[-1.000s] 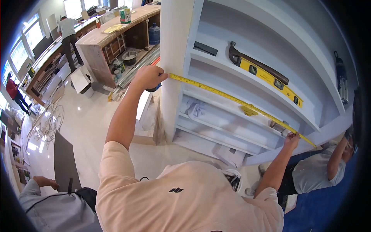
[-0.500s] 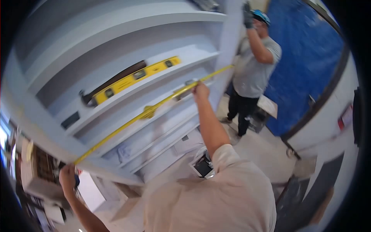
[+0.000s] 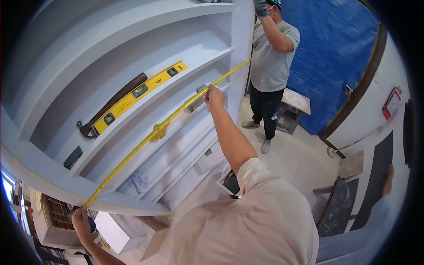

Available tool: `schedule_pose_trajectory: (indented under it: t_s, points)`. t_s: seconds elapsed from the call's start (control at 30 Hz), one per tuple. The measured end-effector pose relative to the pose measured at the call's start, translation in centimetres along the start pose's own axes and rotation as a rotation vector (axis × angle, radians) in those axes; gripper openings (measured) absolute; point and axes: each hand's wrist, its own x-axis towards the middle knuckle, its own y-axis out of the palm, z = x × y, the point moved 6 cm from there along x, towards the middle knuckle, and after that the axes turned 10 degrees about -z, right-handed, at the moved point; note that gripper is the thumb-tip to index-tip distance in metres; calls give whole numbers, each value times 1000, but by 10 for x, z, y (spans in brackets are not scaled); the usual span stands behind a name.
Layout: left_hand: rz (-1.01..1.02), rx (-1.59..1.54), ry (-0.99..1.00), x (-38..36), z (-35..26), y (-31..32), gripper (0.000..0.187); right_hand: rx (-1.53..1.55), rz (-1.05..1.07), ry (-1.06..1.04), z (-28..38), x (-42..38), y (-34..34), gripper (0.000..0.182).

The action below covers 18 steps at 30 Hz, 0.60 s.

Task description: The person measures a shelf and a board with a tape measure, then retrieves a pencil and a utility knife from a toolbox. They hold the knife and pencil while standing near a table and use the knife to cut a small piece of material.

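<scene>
A yellow tape measure blade point(image 3: 132, 155) runs diagonally across the front of a white shelf unit point(image 3: 145, 204), from its lower-left edge to the right upright. At the lower left, my left hand point(image 3: 81, 224) is closed at the blade's near end, with part of a dark blue case point(image 3: 92, 224) showing behind it. My right hand point(image 3: 214, 98) pinches the blade towards its far end. A yellow spirit level point(image 3: 145, 91) and a hammer point(image 3: 119, 98) lie side by side on the shelf above the blade. Behind the blade, a yellow item point(image 3: 158, 132) rests on a lower shelf.
A co-worker point(image 3: 273, 62) stands beyond the right upright, one gloved hand raised. Behind them hangs a blue sheet point(image 3: 331, 57), with a small stool point(image 3: 293, 106) nearby. A dark block point(image 3: 73, 157) sits on the hammer's shelf. Another person's hand point(image 3: 388, 180) shows at far right.
The view has shifted, so the shelves and the co-worker appear further left. Both my hands still hold the tape measure, stretched across the unit. The other person's hand at right shows more clearly.
</scene>
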Motion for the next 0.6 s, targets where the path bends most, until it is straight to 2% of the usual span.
schedule_pose_trajectory:
  t_s: [0.17, 0.3, 0.33, 0.37, 0.4, 0.47, 0.5, 0.6]
  points:
    - [21, 66, -64, -3, -12, -8, 31, -12, 63, -29, -7, 16, -2, 17]
    - [70, 126, -91, -4, -20, -13, 28, -144, 95, -128, -18, 55, -12, 19]
    - [31, 138, -40, -5, -27, -16, 29, -152, 125, -121, -12, 55, -18, 17]
    - [75, 142, -130, -6, -35, -21, 30, -141, 157, -99, -11, 52, -18, 16]
    - [7, 173, -68, -7, -30, -21, 31, -121, 187, -62, -10, 48, -13, 15]
    - [47, 194, -117, -8, -16, -18, 29, -82, 207, 17, -8, 37, -6, 14]
    - [53, 205, -202, -11, -21, -22, 27, -34, 250, -2, -11, 52, -6, 12]
    - [32, 189, -180, -8, -21, -17, 27, -59, 199, -11, -10, 47, -6, 12]
